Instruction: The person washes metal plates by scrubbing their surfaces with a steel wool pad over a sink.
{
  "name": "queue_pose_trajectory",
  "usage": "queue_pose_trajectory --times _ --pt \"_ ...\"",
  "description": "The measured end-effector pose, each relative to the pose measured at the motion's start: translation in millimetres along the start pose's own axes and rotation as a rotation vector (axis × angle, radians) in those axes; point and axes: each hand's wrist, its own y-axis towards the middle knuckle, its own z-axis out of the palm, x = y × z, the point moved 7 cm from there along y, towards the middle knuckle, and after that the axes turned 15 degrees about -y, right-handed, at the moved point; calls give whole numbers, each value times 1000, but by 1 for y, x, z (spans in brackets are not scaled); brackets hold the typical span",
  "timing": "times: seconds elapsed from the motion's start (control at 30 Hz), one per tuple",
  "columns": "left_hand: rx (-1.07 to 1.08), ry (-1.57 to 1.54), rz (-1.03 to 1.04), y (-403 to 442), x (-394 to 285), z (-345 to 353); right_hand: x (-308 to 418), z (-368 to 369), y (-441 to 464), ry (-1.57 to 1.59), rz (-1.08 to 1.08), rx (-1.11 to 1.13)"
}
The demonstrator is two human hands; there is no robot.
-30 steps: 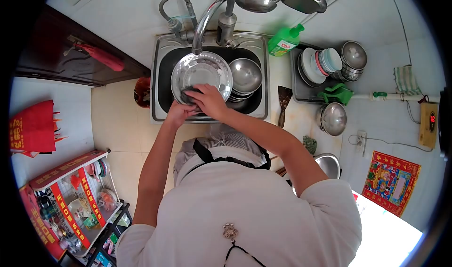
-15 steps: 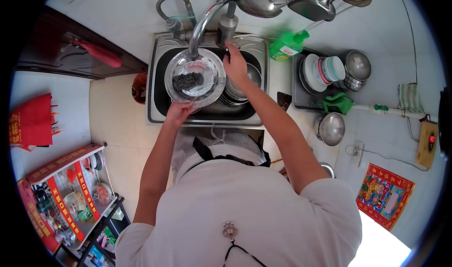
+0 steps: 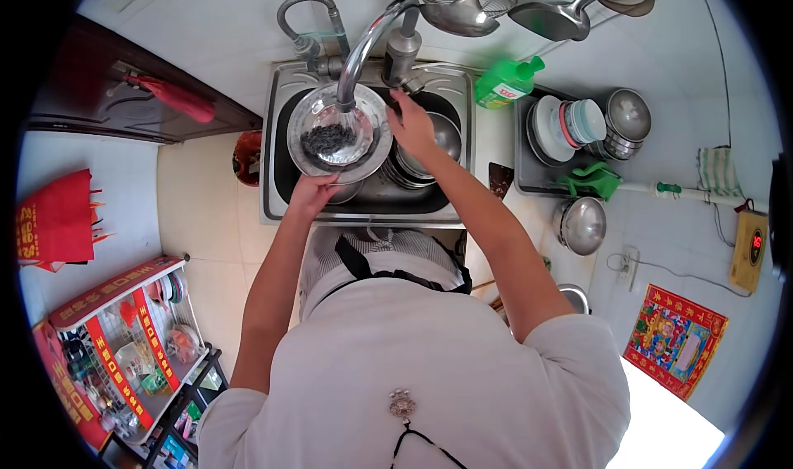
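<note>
My left hand (image 3: pixel 314 193) grips the near rim of a shiny metal basin (image 3: pixel 302 161), held up over the sink. A dark grey steel wool scrubber (image 3: pixel 328 139) lies inside it. The curved faucet (image 3: pixel 355 60) ends right above the basin, and streaks that look like running water show below the spout. My right hand (image 3: pixel 415 128) is beside the basin's right rim, fingers apart, below the faucet's body (image 3: pixel 402 56); whether it touches the rim I cannot tell. Under and beside this hand, stacked metal bowls (image 3: pixel 443 138) stand in the sink (image 3: pixel 363 219).
A green detergent bottle (image 3: pixel 505 82) stands right of the sink. Further right, a tray (image 3: pixel 529 181) carries stacked bowls and plates, with a metal bowl (image 3: pixel 583 225) below it. Ladles (image 3: pixel 462 16) and a spatula (image 3: pixel 552 21) hang above. A dish rack (image 3: pixel 124 337) is at lower left.
My right hand has come away from the faucet's body and moved down toward the basin's right rim. Streaks below the spout now show more clearly. My left hand keeps its grip.
</note>
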Motion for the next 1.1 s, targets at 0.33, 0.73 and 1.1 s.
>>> queue_pose_trajectory --times 0.33,0.73,1.1 --pt "63 84 -70 -3 16 0 117 33 -49 98 -471 209" --pt "-54 -26 50 -26 -1 -45 -38 39 -16 907 858 -67" --pt "-72 -12 59 -38 4 -36 -7 24 8 2073 796 195"
